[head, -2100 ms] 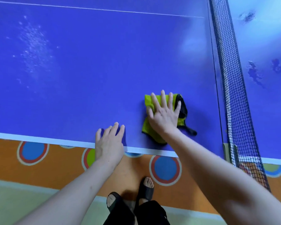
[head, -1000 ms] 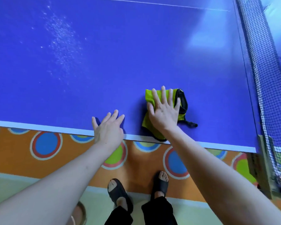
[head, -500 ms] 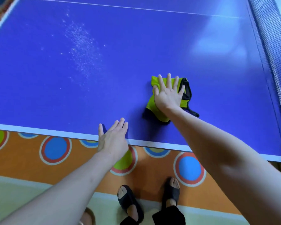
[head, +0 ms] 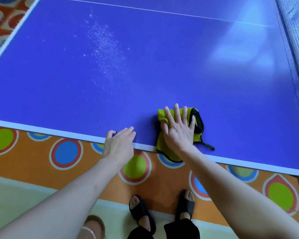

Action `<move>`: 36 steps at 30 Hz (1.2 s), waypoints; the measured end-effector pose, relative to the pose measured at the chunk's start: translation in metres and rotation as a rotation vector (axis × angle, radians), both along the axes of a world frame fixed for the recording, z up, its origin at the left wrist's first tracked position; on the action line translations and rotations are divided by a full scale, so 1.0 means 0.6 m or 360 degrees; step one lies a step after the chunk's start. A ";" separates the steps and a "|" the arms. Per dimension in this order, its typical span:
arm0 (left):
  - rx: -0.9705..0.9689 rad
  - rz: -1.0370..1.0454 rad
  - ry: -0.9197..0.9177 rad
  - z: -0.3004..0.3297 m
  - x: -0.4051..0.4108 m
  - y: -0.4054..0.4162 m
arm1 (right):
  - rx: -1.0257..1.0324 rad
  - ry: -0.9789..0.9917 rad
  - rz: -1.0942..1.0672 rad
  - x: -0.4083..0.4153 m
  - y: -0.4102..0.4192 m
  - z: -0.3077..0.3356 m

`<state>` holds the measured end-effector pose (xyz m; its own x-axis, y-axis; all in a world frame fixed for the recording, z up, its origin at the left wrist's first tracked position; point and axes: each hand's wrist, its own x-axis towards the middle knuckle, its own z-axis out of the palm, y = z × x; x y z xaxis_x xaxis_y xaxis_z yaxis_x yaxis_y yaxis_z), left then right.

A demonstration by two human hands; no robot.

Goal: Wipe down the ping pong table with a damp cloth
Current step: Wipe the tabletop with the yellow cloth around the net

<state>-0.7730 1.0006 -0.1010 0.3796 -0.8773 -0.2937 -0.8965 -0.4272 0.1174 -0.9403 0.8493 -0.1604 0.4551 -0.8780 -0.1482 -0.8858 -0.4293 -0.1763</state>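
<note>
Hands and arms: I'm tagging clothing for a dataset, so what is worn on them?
Nothing shows on them: the left hand and right hand wear no gloves, rings or watch, and both forearms are sleeveless as far as the picture reaches.

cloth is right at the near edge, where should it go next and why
Probably push the cloth forward and left toward the white specks. The right hand presses it flat, part hanging over the table edge, and that speckled patch looks unwiped.

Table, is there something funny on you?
Yes. A patch of white specks is scattered over the blue table, far from the cloth under the right hand. It looks unwiped.
</note>
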 end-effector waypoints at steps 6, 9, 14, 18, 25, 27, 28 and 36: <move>0.0143 -0.0126 -0.0080 -0.023 -0.007 0.007 | 0.0084 -0.0142 -0.0086 0.157 -0.161 0.004; 0.0109 -0.0164 -0.0081 -0.025 -0.002 0.012 | 0.0027 -0.0121 -0.0054 0.160 -0.140 -0.001; -0.0189 -0.0079 -0.0082 -0.018 0.017 0.020 | -0.0049 -0.0127 0.0257 0.073 0.053 -0.003; -0.0261 0.0001 -0.0066 -0.024 0.012 0.041 | -0.0003 -0.0078 0.0283 0.048 0.098 -0.003; -0.0106 0.0085 0.0020 -0.027 0.008 0.044 | -0.0054 -0.0152 0.0190 0.125 -0.037 -0.007; -0.0101 0.0094 0.0030 -0.030 0.010 0.043 | 0.0023 -0.0146 0.0126 0.164 -0.101 -0.001; -0.0085 0.0104 0.0047 -0.030 0.012 0.043 | 0.0051 -0.0147 0.0117 0.176 -0.119 0.000; 0.0150 0.0130 0.0252 -0.015 0.016 0.045 | -0.0042 -0.0091 0.1002 0.061 -0.037 0.004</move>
<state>-0.7633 1.0278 -0.1098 0.3908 -0.8114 -0.4347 -0.8319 -0.5134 0.2105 -0.9034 0.8272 -0.1583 0.8921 -0.4427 -0.0905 -0.4517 -0.8699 -0.1980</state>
